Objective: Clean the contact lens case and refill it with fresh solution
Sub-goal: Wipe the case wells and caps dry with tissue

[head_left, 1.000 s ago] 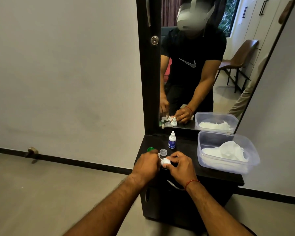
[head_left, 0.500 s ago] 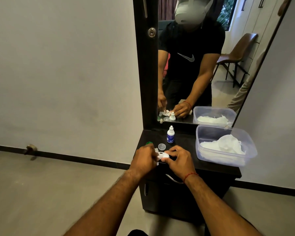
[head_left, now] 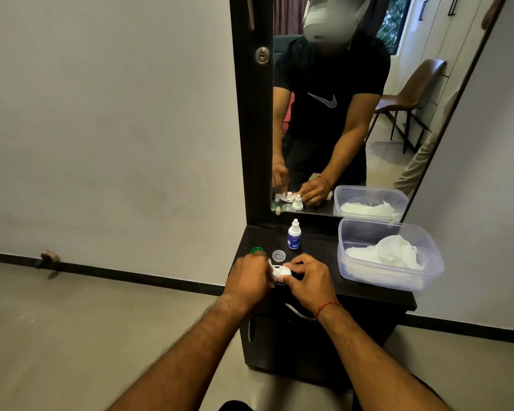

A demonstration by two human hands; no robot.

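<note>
– Hands first: has anything moved in the last second?
– Hardly. The left hand (head_left: 247,275) and right hand (head_left: 307,278) are still bunched together over the front edge of the vanity top (head_left: 324,258), as they were. Only the head has shifted a little.
– What are they holding?
– The right hand pinches the lens case (head_left: 283,272) between thumb and curled fingers. The left hand's fingers are curled round a tissue scrap (head_left: 270,266), pressed against the case's left side. Whether the scrap reaches down into a well I can't tell, because the fingers cover it.
– So the cleaning isn't finished?
– I'd judge it mid-wipe, with the refilling not started. Just beyond the hands the clear cap (head_left: 279,255) and green cap (head_left: 257,250) lie loose on the top where they lay before, so both wells should be uncovered.
– And the solution?
– The solution bottle (head_left: 294,235) stands upright behind the caps, with its own cap on and no hand near it.
– Any other container?
– The plastic tub (head_left: 343,244) to the right, lidless, with crumpled white tissues (head_left: 389,255) heaped inside. Behind everything, the mirror (head_left: 324,137) repeats the scene.
</note>
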